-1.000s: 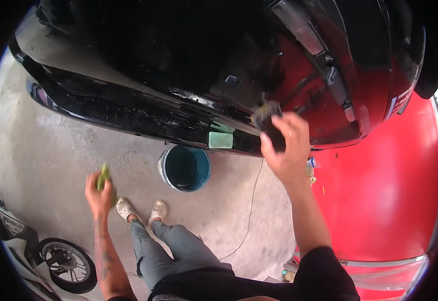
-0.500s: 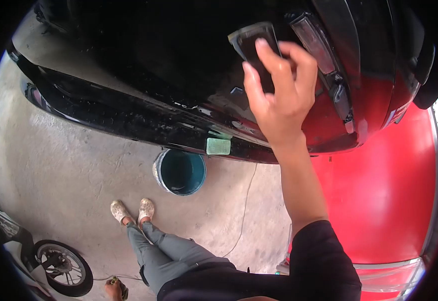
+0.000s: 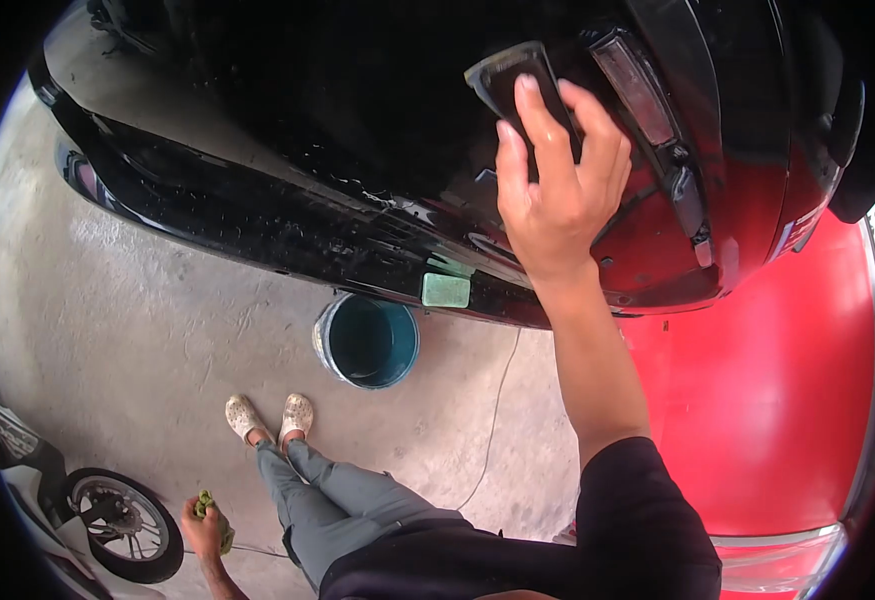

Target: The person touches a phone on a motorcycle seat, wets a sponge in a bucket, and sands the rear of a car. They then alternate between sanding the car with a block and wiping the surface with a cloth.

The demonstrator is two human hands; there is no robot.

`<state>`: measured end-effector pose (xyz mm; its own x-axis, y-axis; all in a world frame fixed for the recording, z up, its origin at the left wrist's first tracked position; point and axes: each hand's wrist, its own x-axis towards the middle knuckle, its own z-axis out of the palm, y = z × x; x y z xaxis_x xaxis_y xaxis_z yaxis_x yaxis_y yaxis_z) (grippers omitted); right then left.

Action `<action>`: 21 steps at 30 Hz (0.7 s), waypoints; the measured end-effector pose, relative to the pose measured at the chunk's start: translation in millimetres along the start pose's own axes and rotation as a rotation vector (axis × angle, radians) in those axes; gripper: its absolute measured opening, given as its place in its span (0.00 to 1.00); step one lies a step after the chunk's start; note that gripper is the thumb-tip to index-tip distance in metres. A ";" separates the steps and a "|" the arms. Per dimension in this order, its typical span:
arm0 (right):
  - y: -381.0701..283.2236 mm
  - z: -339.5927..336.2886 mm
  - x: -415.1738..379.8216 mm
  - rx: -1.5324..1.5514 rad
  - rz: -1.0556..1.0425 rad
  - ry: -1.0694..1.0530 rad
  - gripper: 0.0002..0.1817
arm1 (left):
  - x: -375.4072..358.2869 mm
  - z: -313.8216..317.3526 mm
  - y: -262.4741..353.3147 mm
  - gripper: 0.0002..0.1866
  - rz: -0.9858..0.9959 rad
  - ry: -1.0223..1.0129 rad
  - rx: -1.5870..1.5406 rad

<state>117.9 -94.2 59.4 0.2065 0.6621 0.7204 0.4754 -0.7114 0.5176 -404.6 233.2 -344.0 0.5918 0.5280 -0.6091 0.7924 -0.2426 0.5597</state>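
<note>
My right hand [image 3: 562,190] is pressed over a dark, flat sanding block [image 3: 502,72] with a pale edge, its fingers on top of it. The block lies against the glossy black car body panel [image 3: 357,110], close to a tail light [image 3: 637,90]. At the lower left, my left hand [image 3: 197,525] is closed round a crumpled yellow-green cloth [image 3: 225,530], held low beside my legs. A pale green rectangular block [image 3: 446,290] rests on the car's bumper [image 3: 287,225].
A bucket [image 3: 412,350] with a teal inside stands on the concrete floor [image 3: 187,340] below the bumper. Lower left is a motorcycle wheel [image 3: 127,525]. A thin cable [image 3: 497,410] crosses the floor, and a large red panel [image 3: 757,400] fills the right side.
My left hand has come up further into view with the cloth. The right hand and sanding block have shifted slightly right in the picture, as the view itself has moved a little.
</note>
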 end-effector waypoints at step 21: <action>-3.0 7.1 20.6 0.056 -0.159 -0.035 0.30 | -37.3 45.6 -65.3 0.19 -0.104 -0.179 0.122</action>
<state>126.8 -76.8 69.4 0.1546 0.7736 0.6145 0.5515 -0.5837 0.5960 -471.7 192.3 -383.4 0.5140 0.4055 -0.7559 0.8562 -0.2968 0.4230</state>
